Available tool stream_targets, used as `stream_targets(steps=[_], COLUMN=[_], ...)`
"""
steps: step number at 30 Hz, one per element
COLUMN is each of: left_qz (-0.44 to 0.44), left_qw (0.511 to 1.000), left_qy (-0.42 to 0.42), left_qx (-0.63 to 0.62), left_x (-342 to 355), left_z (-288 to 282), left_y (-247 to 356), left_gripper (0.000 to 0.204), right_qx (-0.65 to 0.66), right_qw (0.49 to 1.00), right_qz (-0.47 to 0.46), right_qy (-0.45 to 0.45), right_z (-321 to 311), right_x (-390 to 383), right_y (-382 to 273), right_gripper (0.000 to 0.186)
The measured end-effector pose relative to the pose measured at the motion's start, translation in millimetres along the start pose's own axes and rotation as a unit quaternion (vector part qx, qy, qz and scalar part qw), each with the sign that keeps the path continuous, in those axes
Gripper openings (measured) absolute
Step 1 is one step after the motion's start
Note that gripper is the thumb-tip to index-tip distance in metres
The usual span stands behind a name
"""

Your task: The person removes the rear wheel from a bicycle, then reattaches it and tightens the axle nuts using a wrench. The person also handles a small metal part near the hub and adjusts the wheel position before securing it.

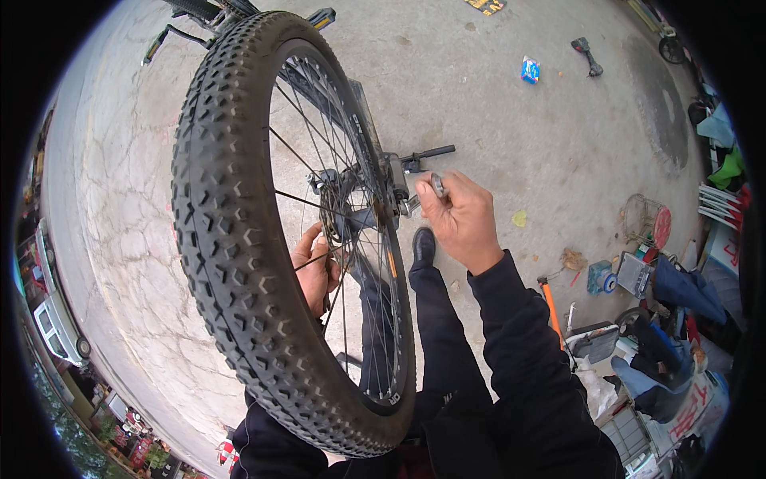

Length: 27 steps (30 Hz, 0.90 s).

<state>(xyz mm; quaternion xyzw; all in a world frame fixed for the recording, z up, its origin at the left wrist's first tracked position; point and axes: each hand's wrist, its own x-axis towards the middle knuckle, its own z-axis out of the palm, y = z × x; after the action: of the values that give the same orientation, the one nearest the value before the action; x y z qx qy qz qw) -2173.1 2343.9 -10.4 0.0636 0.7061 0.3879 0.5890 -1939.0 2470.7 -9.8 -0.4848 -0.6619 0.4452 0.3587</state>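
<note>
A bicycle wheel with a knobby black tyre [227, 199] rises in front of me, its spokes spreading from the hub [339, 211]. My left hand [315, 267] is seen through the spokes on the wheel's far-left side. Its fingers are curled just below the hub; what they grip, if anything, is hidden. On the other side of the wheel, my right hand [461, 215] is closed round a small silver metal wrench [437, 185], one end showing above the thumb. Its other part points at the dark fork end [395, 180] beside the hub.
A handlebar grip [435, 152] and a pedal [321, 18] show beyond the wheel. On the concrete lie a blue packet [531, 70] and a cordless power tool [587, 57]. Clutter lines the right side, with a wire basket [645, 219] and an orange pole [550, 311].
</note>
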Motion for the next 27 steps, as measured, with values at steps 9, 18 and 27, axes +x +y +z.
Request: stream_targets(steps=[9,18,27], left_qz=[0.024,0.022,0.007], left_qw=[1.000,1.000,1.000], left_qy=[-0.012,0.006,0.006], left_qx=[0.012,0.003,-0.007], left_x=[5.0,-1.9,-0.8], left_z=[-4.9,3.2,1.1], left_y=[-5.0,0.8,-1.2], left_gripper=[0.031,0.026,0.026], right_qx=[0.350,0.651,0.708], right_qw=[0.854,0.611,0.533], right_qz=[0.368,0.424,0.361], right_qy=[-0.114,0.152,0.291], right_z=[20.0,74.0,84.4], right_x=[64.6,-40.0,-101.4], right_y=[93.3,126.6,68.1], right_gripper=[0.033,0.028,0.016])
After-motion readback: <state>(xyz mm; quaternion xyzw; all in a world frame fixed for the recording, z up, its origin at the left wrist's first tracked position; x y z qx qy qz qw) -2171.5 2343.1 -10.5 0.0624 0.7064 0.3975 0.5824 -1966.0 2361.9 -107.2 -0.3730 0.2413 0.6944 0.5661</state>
